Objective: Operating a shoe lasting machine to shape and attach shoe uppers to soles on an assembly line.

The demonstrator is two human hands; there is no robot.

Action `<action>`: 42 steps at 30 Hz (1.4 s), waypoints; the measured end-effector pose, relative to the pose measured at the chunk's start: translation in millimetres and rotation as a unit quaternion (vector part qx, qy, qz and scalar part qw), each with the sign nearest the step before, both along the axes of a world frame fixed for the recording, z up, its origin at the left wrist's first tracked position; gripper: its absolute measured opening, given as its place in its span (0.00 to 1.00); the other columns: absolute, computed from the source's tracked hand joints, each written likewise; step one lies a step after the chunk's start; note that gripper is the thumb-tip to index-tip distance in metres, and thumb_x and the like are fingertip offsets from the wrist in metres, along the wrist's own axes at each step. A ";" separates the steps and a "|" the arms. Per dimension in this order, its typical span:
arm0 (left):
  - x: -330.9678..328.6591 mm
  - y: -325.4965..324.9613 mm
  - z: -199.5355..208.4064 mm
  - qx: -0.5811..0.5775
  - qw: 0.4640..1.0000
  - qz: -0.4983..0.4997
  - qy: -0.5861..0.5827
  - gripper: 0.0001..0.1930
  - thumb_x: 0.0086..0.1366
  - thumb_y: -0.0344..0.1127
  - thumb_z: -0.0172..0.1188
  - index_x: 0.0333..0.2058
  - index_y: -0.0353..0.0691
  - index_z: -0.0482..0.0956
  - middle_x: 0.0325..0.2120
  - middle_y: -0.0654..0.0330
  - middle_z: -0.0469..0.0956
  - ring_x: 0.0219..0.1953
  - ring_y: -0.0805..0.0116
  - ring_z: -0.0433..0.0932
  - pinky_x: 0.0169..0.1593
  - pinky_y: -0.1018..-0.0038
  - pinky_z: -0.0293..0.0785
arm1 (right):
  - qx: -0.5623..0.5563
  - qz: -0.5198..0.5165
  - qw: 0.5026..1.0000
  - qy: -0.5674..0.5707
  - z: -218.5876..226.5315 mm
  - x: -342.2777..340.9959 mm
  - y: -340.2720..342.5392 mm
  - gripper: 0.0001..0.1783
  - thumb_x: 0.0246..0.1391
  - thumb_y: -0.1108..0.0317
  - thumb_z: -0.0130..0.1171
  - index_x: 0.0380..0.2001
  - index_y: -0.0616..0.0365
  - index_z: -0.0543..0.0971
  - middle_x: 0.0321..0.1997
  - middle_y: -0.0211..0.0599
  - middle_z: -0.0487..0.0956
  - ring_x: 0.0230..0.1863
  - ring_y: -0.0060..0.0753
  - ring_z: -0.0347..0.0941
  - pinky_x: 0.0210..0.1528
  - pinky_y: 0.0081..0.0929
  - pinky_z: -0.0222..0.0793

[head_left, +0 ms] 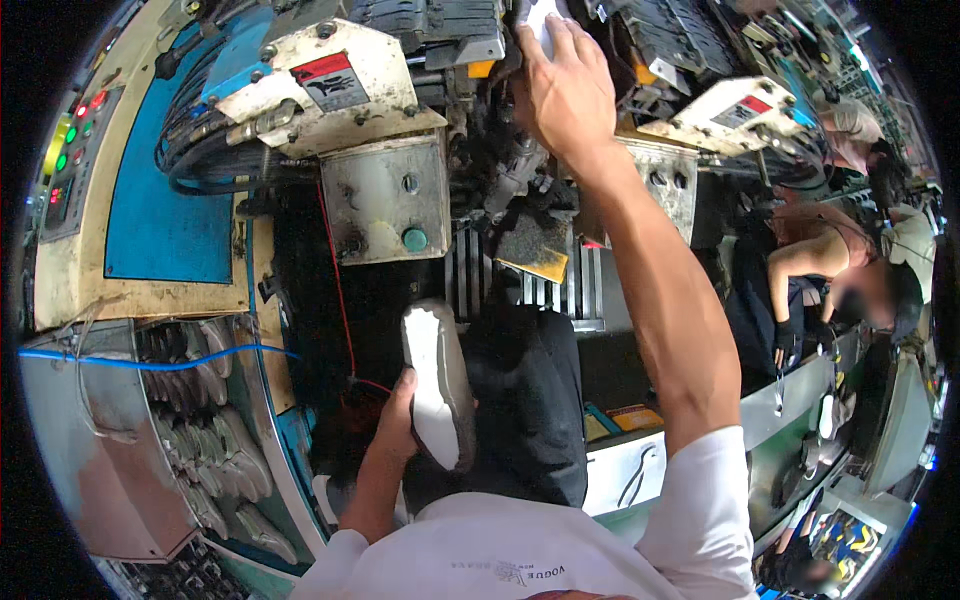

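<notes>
In front of my lap, my left hand [399, 418] grips a shoe upper [436, 385] by its side. It has a flat white underside turned up and grey-beige edges, and its long side runs away from me. My right arm stretches far forward to the machine [380, 85]. There my right hand [568, 95] has its fingers bent over a second shoe upper [541, 25], also with a white underside, seated between the machine's two dark clamping sides. The far end of that upper is cut off by the picture's edge.
On the left stand a control panel [75, 165] with lit buttons and a rack [262, 400] of several grey shoe uppers. A blue cable [200, 358] crosses there. Pale metal housings [385, 195] flank the machine's middle. At right, a co-worker [825, 250] bends over a bench.
</notes>
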State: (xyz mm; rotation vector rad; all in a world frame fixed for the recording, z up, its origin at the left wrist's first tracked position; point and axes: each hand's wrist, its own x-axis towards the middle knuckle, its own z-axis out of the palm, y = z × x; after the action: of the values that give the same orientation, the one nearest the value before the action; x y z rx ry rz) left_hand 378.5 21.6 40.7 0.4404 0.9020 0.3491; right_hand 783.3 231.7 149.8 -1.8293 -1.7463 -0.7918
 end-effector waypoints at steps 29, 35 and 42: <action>-268.7 -118.1 -73.6 0.098 0.915 0.301 0.251 0.32 0.76 0.62 0.61 0.68 0.48 0.74 0.48 0.60 0.82 0.45 0.64 0.81 0.49 0.61 0.80 | -0.293 0.052 0.912 0.282 -255.3 -108.7 -281.9 0.21 0.67 0.69 0.61 0.61 0.62 0.83 0.65 0.58 0.80 0.71 0.66 0.70 0.72 0.52 0.67; -512.4 -246.3 -116.9 0.177 0.653 0.330 0.658 0.38 0.69 0.56 0.70 0.75 0.60 0.70 0.58 0.41 0.81 0.57 0.45 0.83 0.62 0.54 0.77 | -0.287 0.216 0.922 0.145 -263.4 -170.2 -334.3 0.15 0.67 0.71 0.60 0.54 0.64 0.84 0.59 0.54 0.83 0.65 0.65 0.74 0.70 0.54 0.68; -578.9 -330.6 -149.0 0.176 0.430 -0.074 0.882 0.43 0.69 0.46 0.66 0.80 0.71 0.58 0.80 0.30 0.41 0.76 0.26 0.59 0.74 0.43 0.64 | -0.234 0.296 0.918 0.119 -266.5 -152.6 -346.9 0.12 0.67 0.72 0.61 0.51 0.62 0.82 0.57 0.53 0.83 0.61 0.65 0.75 0.67 0.58 0.69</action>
State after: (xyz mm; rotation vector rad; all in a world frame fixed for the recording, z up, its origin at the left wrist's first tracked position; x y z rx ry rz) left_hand -200.4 -309.0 -108.3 1.3493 2.8914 -0.3265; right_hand 630.7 -115.2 -116.7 -1.4235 -2.2678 0.0965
